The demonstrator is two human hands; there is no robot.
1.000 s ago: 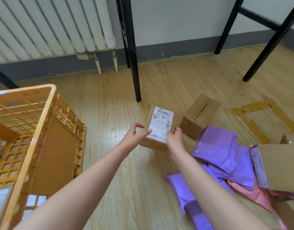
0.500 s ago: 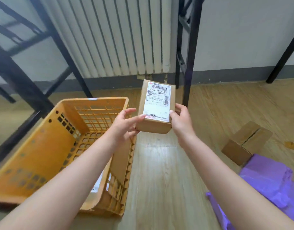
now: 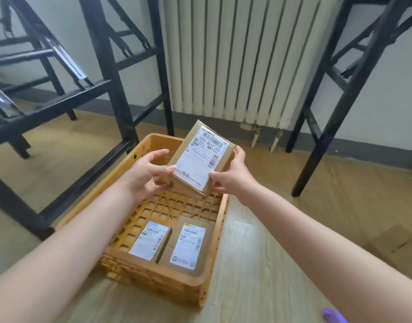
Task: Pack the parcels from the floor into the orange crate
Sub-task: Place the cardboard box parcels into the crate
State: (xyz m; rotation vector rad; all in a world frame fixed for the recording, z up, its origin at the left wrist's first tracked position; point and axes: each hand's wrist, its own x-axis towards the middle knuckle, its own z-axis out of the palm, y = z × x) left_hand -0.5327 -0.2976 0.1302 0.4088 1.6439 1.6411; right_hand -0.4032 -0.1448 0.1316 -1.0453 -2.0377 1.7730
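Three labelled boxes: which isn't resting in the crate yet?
The tilted box held by left hand and right hand over the orange crate; the other two lie flat inside.

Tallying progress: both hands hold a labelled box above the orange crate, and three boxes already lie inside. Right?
Not three: the head view shows two boxes in the orange crate, left box and right box. The left hand and right hand do hold the labelled box above it.
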